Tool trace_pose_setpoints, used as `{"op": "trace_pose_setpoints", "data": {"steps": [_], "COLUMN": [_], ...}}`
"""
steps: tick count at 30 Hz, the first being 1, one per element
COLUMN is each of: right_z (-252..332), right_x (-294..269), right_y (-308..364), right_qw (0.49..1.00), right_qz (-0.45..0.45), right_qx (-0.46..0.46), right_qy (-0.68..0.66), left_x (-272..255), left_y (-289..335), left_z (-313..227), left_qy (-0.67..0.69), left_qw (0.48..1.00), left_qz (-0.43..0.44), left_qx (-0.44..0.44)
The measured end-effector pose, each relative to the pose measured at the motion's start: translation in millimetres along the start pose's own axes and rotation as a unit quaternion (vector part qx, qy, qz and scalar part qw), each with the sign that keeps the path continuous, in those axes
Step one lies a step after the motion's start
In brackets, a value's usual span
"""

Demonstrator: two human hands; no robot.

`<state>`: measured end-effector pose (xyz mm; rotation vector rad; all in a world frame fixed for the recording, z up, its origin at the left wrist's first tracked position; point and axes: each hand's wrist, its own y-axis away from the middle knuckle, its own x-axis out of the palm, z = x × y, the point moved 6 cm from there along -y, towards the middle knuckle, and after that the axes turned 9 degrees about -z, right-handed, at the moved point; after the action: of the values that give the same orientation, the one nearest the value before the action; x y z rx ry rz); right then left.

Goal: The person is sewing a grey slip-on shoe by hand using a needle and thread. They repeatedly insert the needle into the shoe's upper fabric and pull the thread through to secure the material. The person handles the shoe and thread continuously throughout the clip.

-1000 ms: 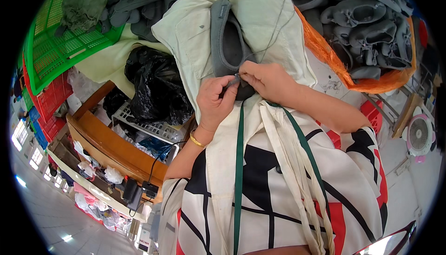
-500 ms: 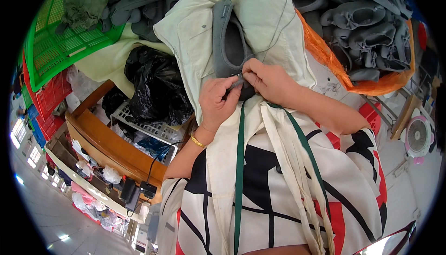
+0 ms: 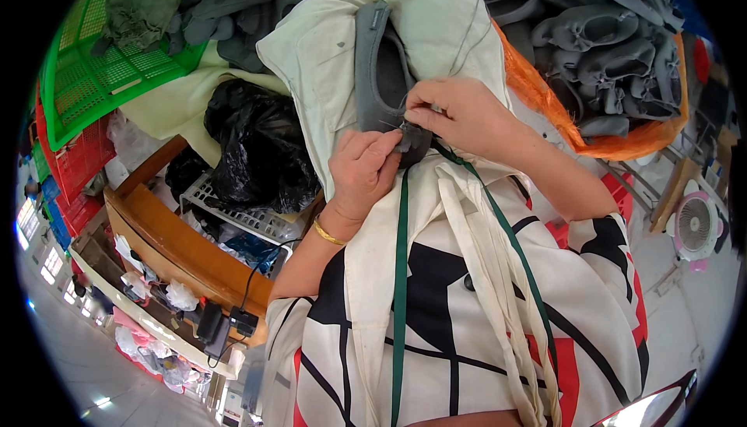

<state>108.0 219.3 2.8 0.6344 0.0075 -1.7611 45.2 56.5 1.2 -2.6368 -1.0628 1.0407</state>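
A dark grey slip-on shoe (image 3: 367,69) lies on the off-white cloth (image 3: 311,53) across my lap, its toe toward me. With thumb and fingers my left hand (image 3: 362,166) pinches the shoe at its toe, where a small grey gathered bit stands up. Just right of that spot my right hand (image 3: 459,112) is closed in a pinch at the edge of the opening. Whatever is between its fingertips is too small to make out. A thin grey thread (image 3: 469,34) trails over the cloth beyond my right hand.
Many grey shoes fill an orange sack (image 3: 545,100) at right; more lie heaped at the far left beside a green plastic basket (image 3: 101,96). A black plastic bag (image 3: 257,147) and a wooden drawer unit (image 3: 187,240) stand left. A white fan (image 3: 695,224) stands right.
My right hand has shifted slightly up and away from the left, its fingertips lifting off the toe. My left hand has turned a little and still pinches the shoe.
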Motion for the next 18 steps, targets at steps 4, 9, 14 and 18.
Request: {"op": "trace_pose_setpoints", "data": {"steps": [4,9,14,18], "right_z": [4.3,9.3,26.9,32.8], "right_x": [13.9,25.2,37.0,38.3], "right_y": [-12.1,-14.5,-5.9,-7.8], "right_qw": [0.997,0.979,0.937,0.923], "right_qz": [0.016,0.025,-0.063,-0.131], "right_qx": [-0.062,-0.147,-0.287,-0.326], "right_qy": [0.047,0.136,0.188,0.157], "left_x": [1.0,0.0,1.7,-0.3], "left_y": [-0.7,0.4,4.4,4.7], "left_z": [-4.9,1.0,8.2,8.4], "left_qy": [-0.017,-0.014,0.002,0.002], "left_qw": [0.999,0.999,0.999,0.999], "left_qz": [0.001,0.001,-0.036,-0.041], "left_qx": [0.042,0.029,0.027,0.029]}}
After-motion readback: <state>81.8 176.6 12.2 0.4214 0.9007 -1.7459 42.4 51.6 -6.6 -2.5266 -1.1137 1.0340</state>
